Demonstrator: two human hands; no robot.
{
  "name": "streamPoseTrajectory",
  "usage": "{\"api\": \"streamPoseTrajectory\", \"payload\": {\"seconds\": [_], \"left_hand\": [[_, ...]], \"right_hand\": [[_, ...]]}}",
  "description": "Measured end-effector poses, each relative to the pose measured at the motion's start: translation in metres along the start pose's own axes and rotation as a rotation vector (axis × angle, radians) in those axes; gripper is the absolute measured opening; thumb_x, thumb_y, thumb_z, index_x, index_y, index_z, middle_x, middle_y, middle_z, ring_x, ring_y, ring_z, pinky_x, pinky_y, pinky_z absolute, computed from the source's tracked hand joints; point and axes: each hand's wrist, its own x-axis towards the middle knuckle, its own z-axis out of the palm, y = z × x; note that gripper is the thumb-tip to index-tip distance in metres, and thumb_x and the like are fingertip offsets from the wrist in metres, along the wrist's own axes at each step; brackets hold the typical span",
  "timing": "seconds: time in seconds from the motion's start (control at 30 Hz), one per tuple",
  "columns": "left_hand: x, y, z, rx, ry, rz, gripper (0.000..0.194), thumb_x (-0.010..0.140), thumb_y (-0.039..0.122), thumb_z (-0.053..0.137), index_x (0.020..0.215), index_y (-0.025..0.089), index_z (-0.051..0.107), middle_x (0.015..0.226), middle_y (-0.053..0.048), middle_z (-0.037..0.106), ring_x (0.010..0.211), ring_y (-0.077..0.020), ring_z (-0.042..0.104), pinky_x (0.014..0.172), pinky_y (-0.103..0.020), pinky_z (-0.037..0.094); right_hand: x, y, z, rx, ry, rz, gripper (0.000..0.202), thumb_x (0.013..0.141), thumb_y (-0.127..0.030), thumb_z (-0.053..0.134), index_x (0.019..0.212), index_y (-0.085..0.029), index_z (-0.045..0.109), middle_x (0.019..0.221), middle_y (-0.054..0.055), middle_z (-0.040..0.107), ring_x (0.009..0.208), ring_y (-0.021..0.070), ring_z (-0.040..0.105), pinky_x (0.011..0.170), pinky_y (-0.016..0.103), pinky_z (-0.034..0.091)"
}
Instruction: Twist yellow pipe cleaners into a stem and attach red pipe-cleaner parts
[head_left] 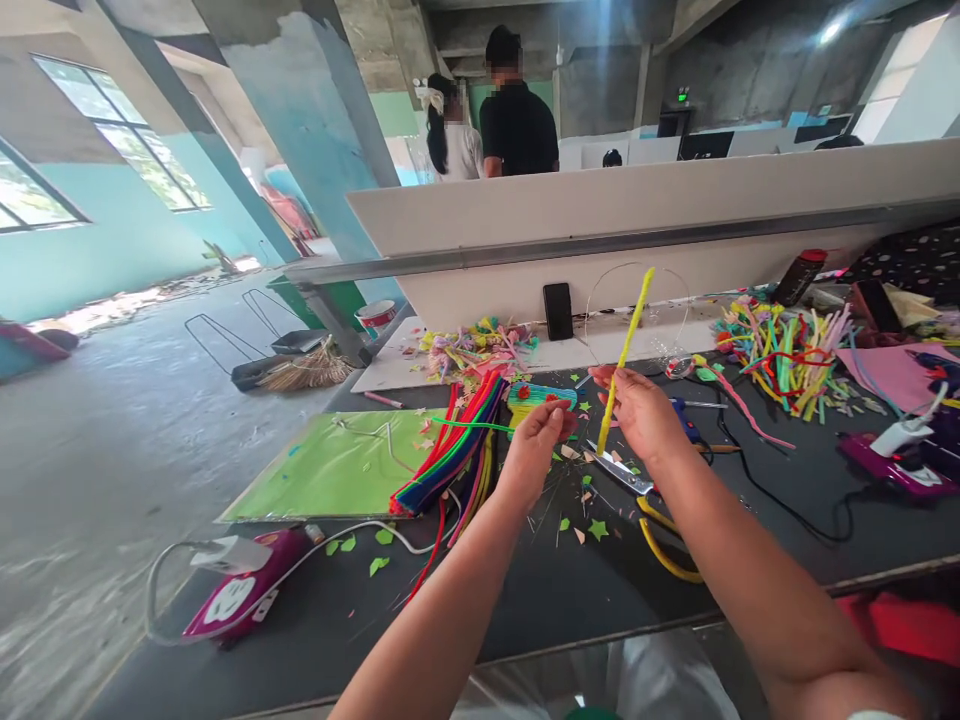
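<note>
My left hand (541, 440) pinches a green pipe cleaner (472, 424) that stretches out to the left over a bundle of red, blue and purple pipe cleaners (457, 450). In my right hand (634, 405) a yellow pipe cleaner (636, 320) is held nearly upright, its lower end near the blades of open scissors (626, 475) with yellow handles. Behind and between my hands lies a blue and yellow piece (536, 396) with red spots, partly hidden by my left hand. A thin wire hoop (587, 300) stands behind my right hand.
A green sheet in plastic (315, 465) lies left, with a purple power strip (251, 590) in front. Piles of pipe cleaner pieces (480, 348) sit at the back. A black phone (558, 311) leans on the white partition (600, 210). Two people (520, 130) stand beyond it.
</note>
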Motion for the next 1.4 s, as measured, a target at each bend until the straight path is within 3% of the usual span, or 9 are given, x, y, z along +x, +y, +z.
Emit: {"api": "streamPoseTrajectory", "payload": {"seconds": [0.23, 0.33, 0.43, 0.67, 0.83, 1.0, 1.07, 1.23, 1.4], "left_hand": [[-0.008, -0.011, 0.023, 0.006, -0.117, -0.079, 0.042, 0.079, 0.043, 0.063, 0.112, 0.018, 0.062, 0.108, -0.008, 0.067, 0.1, -0.0183, 0.061, 0.089, -0.031, 0.046], [-0.012, -0.016, 0.035, -0.024, -0.172, -0.113, 0.032, 0.077, 0.041, 0.065, 0.097, 0.017, 0.065, 0.089, -0.004, 0.067, 0.082, -0.0154, 0.062, 0.074, -0.027, 0.049], [-0.016, -0.024, 0.038, -0.025, -0.165, -0.176, 0.025, 0.078, 0.04, 0.064, 0.079, 0.016, 0.061, 0.068, 0.0, 0.06, 0.06, -0.0107, 0.056, 0.057, -0.022, 0.045], [-0.023, -0.037, 0.032, -0.135, -0.145, -0.314, 0.027, 0.081, 0.044, 0.059, 0.088, 0.018, 0.058, 0.064, 0.002, 0.059, 0.047, -0.0101, 0.054, 0.047, -0.023, 0.044], [-0.023, -0.038, 0.028, -0.106, -0.088, -0.298, 0.028, 0.079, 0.045, 0.06, 0.078, 0.018, 0.056, 0.061, 0.002, 0.058, 0.046, -0.0113, 0.054, 0.046, -0.025, 0.046], [-0.023, -0.037, 0.025, -0.1, -0.094, -0.284, 0.027, 0.081, 0.044, 0.06, 0.079, 0.017, 0.058, 0.068, -0.001, 0.06, 0.053, -0.0122, 0.057, 0.053, -0.027, 0.05], [-0.024, -0.035, 0.025, -0.122, -0.054, -0.274, 0.026, 0.081, 0.043, 0.061, 0.087, 0.017, 0.058, 0.076, -0.002, 0.062, 0.06, -0.0125, 0.06, 0.059, -0.027, 0.051], [-0.025, -0.031, 0.027, -0.207, 0.056, -0.226, 0.027, 0.08, 0.038, 0.064, 0.097, 0.024, 0.049, 0.081, 0.003, 0.06, 0.061, -0.0099, 0.06, 0.062, -0.026, 0.052], [-0.027, -0.032, 0.031, -0.269, 0.02, -0.167, 0.03, 0.082, 0.034, 0.062, 0.105, 0.026, 0.044, 0.078, 0.004, 0.06, 0.056, -0.0105, 0.059, 0.055, -0.024, 0.05]], "right_hand": [[-0.002, 0.017, -0.018, -0.058, -0.075, 0.194, 0.032, 0.072, -0.045, 0.068, 0.093, -0.021, 0.071, 0.096, 0.005, 0.07, 0.088, 0.0181, 0.058, 0.066, 0.026, 0.041], [-0.011, 0.03, -0.016, 0.034, -0.154, 0.327, 0.038, 0.072, -0.047, 0.067, 0.1, -0.021, 0.069, 0.079, 0.004, 0.068, 0.055, 0.0122, 0.051, 0.047, 0.024, 0.034], [-0.017, 0.037, -0.017, 0.059, -0.186, 0.413, 0.039, 0.073, -0.048, 0.067, 0.102, -0.021, 0.069, 0.075, 0.003, 0.067, 0.045, 0.0101, 0.046, 0.041, 0.024, 0.032], [-0.018, 0.036, -0.019, -0.072, -0.108, 0.292, 0.034, 0.069, -0.043, 0.073, 0.093, -0.019, 0.07, 0.089, 0.005, 0.068, 0.072, 0.0161, 0.06, 0.056, 0.025, 0.044], [-0.021, 0.04, -0.016, -0.169, -0.12, 0.362, 0.036, 0.067, -0.049, 0.071, 0.089, -0.021, 0.068, 0.067, 0.003, 0.065, 0.057, 0.0169, 0.059, 0.048, 0.027, 0.044], [-0.025, 0.047, -0.017, -0.139, -0.15, 0.42, 0.028, 0.073, -0.047, 0.068, 0.085, -0.021, 0.067, 0.056, -0.002, 0.057, 0.038, 0.0107, 0.045, 0.037, 0.026, 0.038], [-0.024, 0.049, -0.018, -0.14, -0.13, 0.382, 0.026, 0.072, -0.043, 0.069, 0.083, -0.02, 0.069, 0.06, -0.001, 0.059, 0.045, 0.0112, 0.049, 0.041, 0.025, 0.04], [-0.021, 0.051, -0.019, -0.279, -0.072, 0.186, 0.018, 0.073, -0.037, 0.07, 0.08, -0.021, 0.071, 0.094, 0.005, 0.067, 0.09, 0.021, 0.061, 0.075, 0.031, 0.049], [-0.024, 0.053, -0.02, -0.375, -0.085, 0.186, 0.018, 0.071, -0.042, 0.069, 0.071, -0.024, 0.068, 0.104, 0.005, 0.065, 0.088, 0.0243, 0.062, 0.065, 0.034, 0.051]]}}
